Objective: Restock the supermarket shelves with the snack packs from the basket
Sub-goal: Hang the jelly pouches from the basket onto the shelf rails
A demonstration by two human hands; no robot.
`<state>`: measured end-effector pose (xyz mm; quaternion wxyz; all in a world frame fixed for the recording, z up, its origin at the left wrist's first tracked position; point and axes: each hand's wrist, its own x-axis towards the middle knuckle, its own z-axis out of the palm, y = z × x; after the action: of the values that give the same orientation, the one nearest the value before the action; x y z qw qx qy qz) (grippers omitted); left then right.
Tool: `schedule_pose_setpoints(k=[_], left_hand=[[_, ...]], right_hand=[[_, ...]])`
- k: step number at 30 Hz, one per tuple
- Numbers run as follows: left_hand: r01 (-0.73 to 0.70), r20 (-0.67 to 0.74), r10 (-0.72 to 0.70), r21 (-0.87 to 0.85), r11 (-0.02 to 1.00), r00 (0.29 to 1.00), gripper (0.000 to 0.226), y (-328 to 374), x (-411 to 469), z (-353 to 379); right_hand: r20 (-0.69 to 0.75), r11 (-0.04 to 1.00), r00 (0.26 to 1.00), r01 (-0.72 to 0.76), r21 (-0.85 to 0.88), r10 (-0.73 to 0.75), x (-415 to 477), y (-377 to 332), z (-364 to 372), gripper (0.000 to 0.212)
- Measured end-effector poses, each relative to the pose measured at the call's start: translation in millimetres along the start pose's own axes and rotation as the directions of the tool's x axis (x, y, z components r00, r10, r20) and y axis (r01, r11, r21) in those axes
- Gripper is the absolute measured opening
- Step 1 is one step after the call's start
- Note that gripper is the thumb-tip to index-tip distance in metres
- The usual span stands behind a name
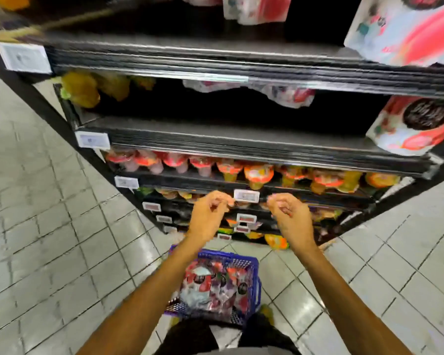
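A blue plastic basket (253, 265) stands on the floor at my feet, filled with several red-and-white snack packs (210, 285). Above it, my left hand (208, 213) and my right hand (289, 213) hang side by side in front of the lower shelves, fingers loosely curled, holding nothing. Matching red-and-white snack packs sit on the black shelves: one at the right end of the second shelf (413, 126), one at the top right (405, 29), and flatter ones further back (287, 96).
The black shelf unit (215, 139) runs across the view with white price tags (92, 140) on its edges. Yellow packs (82, 88) lie at the left. Jelly cups (256, 172) fill the lower shelves. Grey tiled floor (49, 226) lies on both sides.
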<state>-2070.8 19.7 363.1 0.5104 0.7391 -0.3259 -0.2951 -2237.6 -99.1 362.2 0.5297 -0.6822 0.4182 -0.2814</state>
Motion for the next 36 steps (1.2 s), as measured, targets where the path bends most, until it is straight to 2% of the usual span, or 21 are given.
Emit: schedule_pose_setpoints(k=[5, 7, 9, 11, 13, 14, 16, 18, 20, 22, 23, 24, 27, 31, 34, 36], left_hand=[[0.167, 0.072, -0.168, 0.016, 0.986, 0.983, 0.016, -104, -21, -60], [0.250, 0.086, -0.250, 0.004, 0.968, 0.965, 0.015, -153, -28, -79], [0.313, 0.090, -0.311, -0.008, 0.950, 0.946, 0.015, -202, -36, -92], [0.382, 0.082, -0.380, 0.002, 0.924, 0.921, 0.014, -255, -45, -98], [0.465, 0.059, -0.465, 0.017, 0.885, 0.883, 0.014, -305, -54, -102], [0.509, 0.061, -0.509, 0.026, 0.861, 0.858, 0.016, -334, -57, -100], [0.571, 0.063, -0.573, 0.051, 0.819, 0.817, 0.018, -391, -62, -94], [0.608, 0.068, -0.615, 0.098, 0.788, 0.786, 0.020, -441, -62, -85], [0.632, 0.095, -0.651, 0.166, 0.757, 0.753, 0.020, -491, -64, -72], [0.659, 0.080, -0.675, 0.164, 0.734, 0.733, 0.020, -535, -62, -59], [0.665, 0.076, -0.683, 0.176, 0.726, 0.726, 0.022, -553, -60, -53], [0.662, 0.081, -0.687, 0.205, 0.721, 0.722, 0.024, -572, -58, -43], [0.691, 0.084, -0.721, 0.227, 0.686, 0.688, 0.014, -616, -43, -15], [0.681, 0.090, -0.713, 0.238, 0.693, 0.695, 0.032, -678, -29, 27], [0.709, 0.152, -0.767, 0.302, 0.637, 0.624, 0.031, -711, -22, 53], [0.787, 0.122, -0.823, 0.245, 0.567, 0.555, 0.034, -726, -20, 64]], right_hand=[[0.012, 0.964, 0.965, -0.263, -0.031, 0.263, -38, 66, 95, 0.031], [0.003, 0.930, 0.933, -0.359, -0.073, 0.360, -50, 100, 133, 0.031], [0.031, 0.885, 0.888, -0.452, -0.112, 0.458, -59, 134, 168, 0.018], [0.045, 0.831, 0.834, -0.540, -0.136, 0.549, -67, 174, 198, 0.020], [0.052, 0.751, 0.754, -0.641, -0.161, 0.655, -73, 211, 218, 0.013], [0.064, 0.711, 0.714, -0.678, -0.189, 0.698, -74, 235, 230, 0.018], [0.078, 0.665, 0.666, -0.717, -0.210, 0.742, -74, 282, 253, 0.023], [0.100, 0.629, 0.623, -0.749, -0.209, 0.776, -68, 321, 275, 0.017], [0.090, 0.607, 0.605, -0.760, -0.231, 0.791, -62, 365, 297, 0.019], [0.069, 0.596, 0.595, -0.779, -0.196, 0.801, -57, 412, 314, 0.028], [0.053, 0.590, 0.593, -0.781, -0.204, 0.804, -55, 432, 321, 0.026], [0.049, 0.548, 0.550, -0.813, -0.198, 0.833, -52, 453, 328, 0.020], [0.075, 0.447, 0.441, -0.884, -0.135, 0.894, -43, 503, 350, 0.016], [0.101, 0.366, 0.361, -0.930, -0.032, 0.927, -27, 559, 373, 0.017], [0.061, 0.338, 0.344, -0.936, 0.100, 0.937, -15, 592, 391, 0.009], [0.109, 0.301, 0.325, -0.934, 0.192, 0.939, -8, 604, 401, 0.020]])
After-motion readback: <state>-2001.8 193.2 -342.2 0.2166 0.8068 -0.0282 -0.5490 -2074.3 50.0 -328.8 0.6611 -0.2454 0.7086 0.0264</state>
